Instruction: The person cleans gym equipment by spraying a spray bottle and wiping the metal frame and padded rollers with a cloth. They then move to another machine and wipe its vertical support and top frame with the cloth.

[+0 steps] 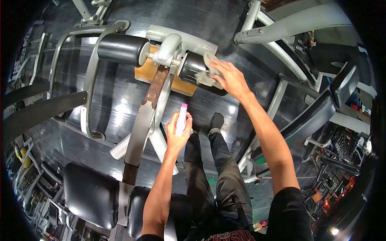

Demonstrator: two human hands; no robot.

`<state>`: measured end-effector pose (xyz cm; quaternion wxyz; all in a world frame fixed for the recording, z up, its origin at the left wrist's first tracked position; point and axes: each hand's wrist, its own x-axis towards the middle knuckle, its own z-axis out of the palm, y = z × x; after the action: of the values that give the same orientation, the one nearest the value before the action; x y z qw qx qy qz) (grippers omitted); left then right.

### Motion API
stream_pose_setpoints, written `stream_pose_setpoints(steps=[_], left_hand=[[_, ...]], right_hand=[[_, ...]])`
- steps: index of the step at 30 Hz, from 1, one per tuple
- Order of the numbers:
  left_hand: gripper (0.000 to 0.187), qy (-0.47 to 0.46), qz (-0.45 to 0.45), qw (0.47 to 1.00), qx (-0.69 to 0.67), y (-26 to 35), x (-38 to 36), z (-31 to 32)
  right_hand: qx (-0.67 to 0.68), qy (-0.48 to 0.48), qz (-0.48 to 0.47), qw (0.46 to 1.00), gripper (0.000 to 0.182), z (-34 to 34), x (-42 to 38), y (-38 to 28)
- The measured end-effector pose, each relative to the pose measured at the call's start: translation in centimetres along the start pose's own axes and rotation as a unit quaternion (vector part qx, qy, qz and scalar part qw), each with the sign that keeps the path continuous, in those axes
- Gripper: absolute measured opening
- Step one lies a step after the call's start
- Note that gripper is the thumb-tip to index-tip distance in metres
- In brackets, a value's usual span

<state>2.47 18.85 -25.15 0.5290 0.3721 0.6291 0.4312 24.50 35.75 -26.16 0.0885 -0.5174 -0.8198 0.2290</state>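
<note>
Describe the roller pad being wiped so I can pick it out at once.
Start at the grey machine arm running up the middle. At its top sit two black roller pads; the wiped roller pad is the one on the picture's right. Only it lies under the right hand and grey cloth.

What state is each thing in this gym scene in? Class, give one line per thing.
Left hand: closed around the spray bottle.
Spray bottle: upright, pink cap on top, held off the floor.
Right hand: spread flat on the cloth.
Cloth: crumpled, pressed against the right roller pad.
Right roller pad: partly covered by the cloth.
Left roller pad: bare, untouched.
Seat pad: unoccupied.
</note>
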Motion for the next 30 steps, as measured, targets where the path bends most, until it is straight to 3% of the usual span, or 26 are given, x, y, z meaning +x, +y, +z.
stream_pose_setpoints(steps=[5,8,9,11,13,14,15,17,19,22,27,29,30], left_hand=[[0.012,-0.01,0.001,1.0,-0.013,0.5,0.0,-0.2],[0.011,-0.015,-0.003,1.0,-0.005,0.1,-0.1,0.0],[0.012,-0.018,0.01,1.0,0.003,-0.1,-0.2,0.1],[0.01,-0.023,0.016,1.0,-0.003,0.6,-0.3,0.4],[0.008,-0.029,0.021,0.999,-0.005,0.7,-0.2,0.5],[0.01,-0.021,0.057,0.998,0.015,0.3,-0.1,0.5],[0.012,-0.013,0.094,0.995,0.035,0.1,-0.1,0.5],[0.012,-0.014,0.079,0.996,0.026,0.0,-0.2,0.5],[0.012,-0.017,0.067,0.997,0.018,0.0,-0.1,0.4],[0.007,-0.04,-0.021,0.999,-0.002,0.9,-0.3,0.1],[0.007,-0.033,0.016,0.999,0.013,0.0,-0.2,0.1],[0.008,-0.024,0.031,0.999,0.021,0.0,-0.2,0.2],[0.008,-0.019,0.027,0.999,0.002,0.1,-0.2,0.3]], right_hand=[[0.013,-0.012,-0.017,1.0,0.042,-1.9,-2.5,2.5],[0.159,0.061,0.176,0.97,0.034,-2.7,-2.4,2.4],[0.157,0.06,0.177,0.97,0.034,-2.7,-2.0,1.9],[0.164,0.234,0.129,0.949,0.038,-2.0,-0.8,0.4],[0.143,0.254,0.064,0.954,0.047,-1.7,1.4,-2.6],[0.123,0.241,0.019,0.963,0.055,-1.2,2.7,-4.1],[0.177,0.166,0.019,0.97,0.063,0.1,3.6,-5.2],[0.084,0.05,-0.013,0.995,0.064,3.6,5.0,-6.1],[-0.04,0.103,-0.038,0.993,0.059,5.6,5.3,-7.2],[-0.048,0.109,-0.04,0.992,0.056,5.4,3.7,-6.6],[-0.077,0.071,-0.041,0.994,0.063,2.5,-3.6,-1.5],[-0.077,0.047,-0.002,0.996,0.069,0.7,-7.1,1.1],[-0.024,0.072,0.045,0.996,0.062,0.1,-8.5,2.0]])
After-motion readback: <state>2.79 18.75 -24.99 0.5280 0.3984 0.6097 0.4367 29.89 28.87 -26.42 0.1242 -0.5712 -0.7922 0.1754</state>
